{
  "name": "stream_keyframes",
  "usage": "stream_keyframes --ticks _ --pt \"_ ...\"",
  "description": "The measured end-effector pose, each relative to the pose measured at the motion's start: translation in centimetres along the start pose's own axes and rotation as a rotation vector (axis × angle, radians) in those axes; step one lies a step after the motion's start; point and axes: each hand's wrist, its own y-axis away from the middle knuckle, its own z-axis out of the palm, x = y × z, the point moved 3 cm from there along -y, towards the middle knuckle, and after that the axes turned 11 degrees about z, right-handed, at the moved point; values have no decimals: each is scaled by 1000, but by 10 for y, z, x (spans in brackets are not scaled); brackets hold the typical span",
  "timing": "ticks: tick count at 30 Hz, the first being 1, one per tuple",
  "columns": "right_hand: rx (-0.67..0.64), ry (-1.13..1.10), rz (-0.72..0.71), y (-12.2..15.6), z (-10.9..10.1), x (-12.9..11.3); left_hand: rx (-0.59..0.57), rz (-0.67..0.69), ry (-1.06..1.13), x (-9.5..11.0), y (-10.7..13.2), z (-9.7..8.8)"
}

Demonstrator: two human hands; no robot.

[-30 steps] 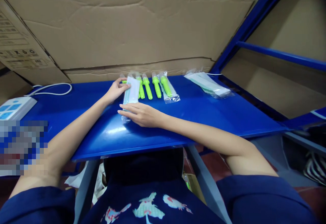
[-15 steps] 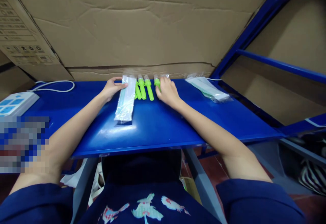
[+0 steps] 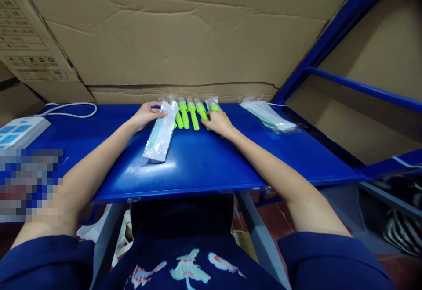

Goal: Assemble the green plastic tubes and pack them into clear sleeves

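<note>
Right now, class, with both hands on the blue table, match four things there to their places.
Things: 1 flat pouch; 2 green tubes; 3 power strip; 4 pouch stack.
Places: A far right on the table, untouched; B its top end under the left hand; C at the far left; D in a row, against the right hand.
Pairs: 1-B; 2-D; 3-C; 4-A.

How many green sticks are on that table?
5 bright green plastic sticks in a row at the far edge of the blue table: one half under the flat clear packet, three bare beside it, one behind the right hand. More may be hidden.
</note>
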Motion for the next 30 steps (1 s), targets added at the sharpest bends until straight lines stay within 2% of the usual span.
stream_keyframes --ticks 4,10,15,19,23,30 --pt "8 -183 74 -5 -2 7 -30 -14 -22 0 0 -1" --pt "51 -482 166 -11 -8 17 -16 -23 -42 1 0 0" --pt "59 -909 93 -13 -11 17 -56 5 -48 3 2 6" --pt "-112 -1278 24 -8 -10 2 -116 18 -74 5 7 16" --pt "-292 -1478 3 3 -7 -14 -209 26 -113 8 14 31" --pt "-316 -1517 -37 6 2 -20 -308 -19 -93 7 23 49"
